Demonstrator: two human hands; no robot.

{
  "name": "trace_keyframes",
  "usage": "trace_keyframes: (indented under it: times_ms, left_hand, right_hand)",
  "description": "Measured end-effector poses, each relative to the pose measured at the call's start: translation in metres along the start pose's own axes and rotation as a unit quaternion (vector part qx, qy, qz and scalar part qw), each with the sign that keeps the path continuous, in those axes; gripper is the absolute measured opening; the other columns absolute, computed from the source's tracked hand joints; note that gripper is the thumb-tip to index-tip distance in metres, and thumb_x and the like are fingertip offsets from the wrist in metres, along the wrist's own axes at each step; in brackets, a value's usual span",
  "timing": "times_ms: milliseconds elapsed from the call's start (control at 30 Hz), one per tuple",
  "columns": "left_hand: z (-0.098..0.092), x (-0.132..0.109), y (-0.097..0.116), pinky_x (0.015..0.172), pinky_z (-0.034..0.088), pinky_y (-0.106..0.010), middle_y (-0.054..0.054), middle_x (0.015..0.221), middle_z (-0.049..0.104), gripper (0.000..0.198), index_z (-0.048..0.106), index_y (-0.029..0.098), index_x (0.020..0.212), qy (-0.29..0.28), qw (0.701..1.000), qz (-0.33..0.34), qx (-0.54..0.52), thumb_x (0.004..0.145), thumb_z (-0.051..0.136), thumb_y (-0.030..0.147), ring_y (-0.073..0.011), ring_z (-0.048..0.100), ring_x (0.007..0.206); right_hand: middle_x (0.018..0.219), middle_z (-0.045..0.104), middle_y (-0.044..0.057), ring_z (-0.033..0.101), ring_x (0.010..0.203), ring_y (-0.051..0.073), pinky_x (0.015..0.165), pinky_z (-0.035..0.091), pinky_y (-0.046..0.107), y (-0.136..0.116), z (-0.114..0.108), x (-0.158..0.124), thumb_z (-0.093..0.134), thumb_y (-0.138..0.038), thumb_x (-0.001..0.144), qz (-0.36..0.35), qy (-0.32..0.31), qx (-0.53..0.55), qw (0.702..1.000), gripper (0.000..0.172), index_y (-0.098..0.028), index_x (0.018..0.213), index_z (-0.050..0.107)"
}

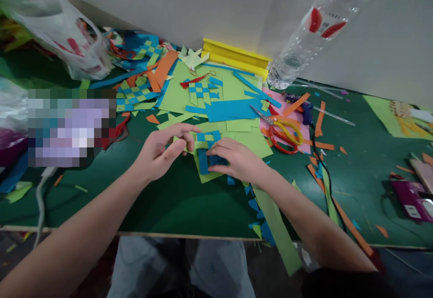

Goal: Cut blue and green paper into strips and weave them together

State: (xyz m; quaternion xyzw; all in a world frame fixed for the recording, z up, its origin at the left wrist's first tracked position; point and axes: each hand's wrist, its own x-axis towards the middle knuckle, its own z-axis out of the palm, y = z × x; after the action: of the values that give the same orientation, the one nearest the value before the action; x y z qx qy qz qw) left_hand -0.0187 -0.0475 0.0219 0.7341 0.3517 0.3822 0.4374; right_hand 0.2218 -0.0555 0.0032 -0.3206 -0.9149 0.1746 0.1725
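Note:
A small weave of blue and light green paper strips [203, 157] lies on green paper near the middle of the table. My left hand [165, 148] is at its left side, thumb and fingers pinched on the end of a light green strip [178, 144]. From the right, my right hand [235, 157] rests over the blue strips, its fingers bent and closed on them. Its fingertips cover part of the weave. Behind the hands lie a finished-looking blue and green woven piece [199, 91] with a red tassel [192, 81] and a wide blue sheet [230, 110].
Scissors with yellow and red handles [286, 135] lie right of the hands. A yellow bar [237, 58] and a plastic bottle [304, 41] are at the wall. Plastic bag [61, 32] at back left, black cable [316, 149] at right, paper scraps around; the table edge [189, 235] is near.

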Motion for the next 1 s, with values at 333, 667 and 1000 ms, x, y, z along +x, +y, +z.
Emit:
trace_keyframes:
  times_ms: [333,667,1000]
  left_hand:
    - [0.002,0.000,0.002,0.064,0.048,-0.034,-0.003,0.070,0.061,0.056,0.068,0.026,0.109,0.020,1.000,-0.008,0.001,0.096,0.031,0.064,-0.0181,0.055,0.063]
    - [0.002,0.002,0.005,0.073,0.050,-0.038,-0.002,0.066,0.058,0.056,0.070,0.026,0.092,0.027,0.998,-0.006,0.049,0.095,0.031,0.065,-0.0173,0.052,0.058]
    - [0.001,0.001,0.001,0.063,0.046,-0.032,-0.003,0.067,0.059,0.048,0.070,0.022,0.093,0.021,0.997,0.039,0.062,0.099,0.034,0.053,-0.0161,0.055,0.061]
  right_hand:
    - [0.109,0.067,0.011,0.062,0.105,0.027,0.088,0.050,0.040,-0.002,-0.006,0.030,0.081,-0.045,0.070,0.017,-0.071,0.032,0.997,0.053,-0.016,0.109,0.062]
    - [0.093,0.067,0.005,0.061,0.081,0.020,0.068,0.048,0.031,0.003,-0.012,0.042,0.079,-0.039,0.074,0.053,-0.120,0.081,0.988,0.039,-0.016,0.103,0.065]
    - [0.079,0.064,0.001,0.052,0.066,0.013,0.059,0.034,0.027,0.011,-0.020,0.051,0.053,-0.041,0.093,0.138,-0.129,0.191,0.963,0.027,-0.018,0.090,0.066]
